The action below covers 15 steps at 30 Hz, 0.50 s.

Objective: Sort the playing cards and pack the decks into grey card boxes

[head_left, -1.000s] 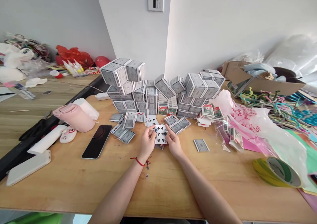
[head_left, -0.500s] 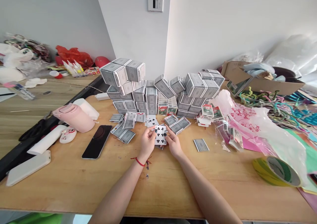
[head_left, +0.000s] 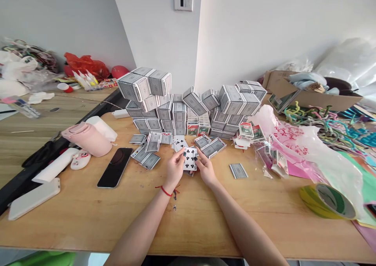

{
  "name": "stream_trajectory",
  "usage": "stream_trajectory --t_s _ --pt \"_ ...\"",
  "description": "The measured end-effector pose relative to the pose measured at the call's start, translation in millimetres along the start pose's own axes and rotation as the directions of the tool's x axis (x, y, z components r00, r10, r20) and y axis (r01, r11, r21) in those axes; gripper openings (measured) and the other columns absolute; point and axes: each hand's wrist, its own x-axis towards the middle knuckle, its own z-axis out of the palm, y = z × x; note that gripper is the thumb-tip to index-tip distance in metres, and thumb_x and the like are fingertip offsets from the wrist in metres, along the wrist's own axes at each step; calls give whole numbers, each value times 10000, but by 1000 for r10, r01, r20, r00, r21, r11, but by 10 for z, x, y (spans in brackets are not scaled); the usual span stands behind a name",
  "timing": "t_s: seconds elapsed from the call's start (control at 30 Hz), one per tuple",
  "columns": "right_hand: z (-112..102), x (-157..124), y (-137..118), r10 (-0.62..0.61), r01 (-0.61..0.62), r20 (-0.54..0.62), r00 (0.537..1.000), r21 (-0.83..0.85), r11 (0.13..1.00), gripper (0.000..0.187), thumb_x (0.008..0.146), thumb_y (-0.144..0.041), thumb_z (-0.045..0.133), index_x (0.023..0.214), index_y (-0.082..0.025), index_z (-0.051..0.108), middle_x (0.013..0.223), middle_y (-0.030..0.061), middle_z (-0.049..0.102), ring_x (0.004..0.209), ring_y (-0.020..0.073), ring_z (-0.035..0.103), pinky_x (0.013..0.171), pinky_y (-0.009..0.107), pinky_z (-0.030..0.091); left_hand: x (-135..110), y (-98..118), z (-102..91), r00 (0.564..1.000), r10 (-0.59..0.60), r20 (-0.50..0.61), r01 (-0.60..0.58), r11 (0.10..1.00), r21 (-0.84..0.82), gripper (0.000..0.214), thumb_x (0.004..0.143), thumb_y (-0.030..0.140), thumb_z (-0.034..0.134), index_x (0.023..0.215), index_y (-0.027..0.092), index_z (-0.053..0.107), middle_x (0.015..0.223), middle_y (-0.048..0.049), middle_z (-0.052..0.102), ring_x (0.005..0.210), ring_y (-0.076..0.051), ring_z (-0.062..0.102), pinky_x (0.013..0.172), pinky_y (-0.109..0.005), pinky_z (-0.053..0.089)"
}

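Centrally, a white rectangular paper playing card (head_left: 190, 161) is pinched by both hands, long axis twelve-to-six; bare left hand (head_left: 175, 166) at nine o'clock; bare right hand (head_left: 206, 169) at three; equally near.

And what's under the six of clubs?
A sliver, perhaps of another card, shows past the lower edge of the six of clubs. The left hand and right hand hold that card, which hides the rest.
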Motion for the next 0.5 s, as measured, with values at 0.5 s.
stream_trajectory --t_s 0.5 --pt "2 17 -19 13 -5 -96 995 87 996 446 705 -307 522 1133 -224 429 582 -41 525 437 112 464 447 247 420 -51 39 14 998 8 60 -9 1000 18 404 751 335 499 1102 145 563 959 -82 643 682 -124 543 568 -209 437"
